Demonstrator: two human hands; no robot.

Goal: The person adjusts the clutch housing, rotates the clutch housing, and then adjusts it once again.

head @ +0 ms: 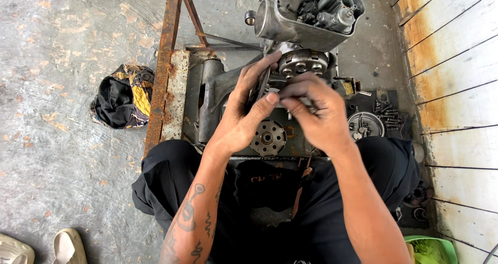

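Hands are meeting over a grey metal engine that is sitting on a rusty steel stand. The left hand is reaching up from below, with its fingers stretched along the edge of a round clutch assembly and its thumb pressing toward the other hand. The right hand is coming in from the right, knuckles up, with the fingertips pinched together on a small part that I cannot make out. A second round toothed disc is lying just below the hands. Loose parts are resting on a dark tray at the right. The floor is stained grey concrete, a black and yellow rag is lying on it, and a white tiled wall is standing at the right.
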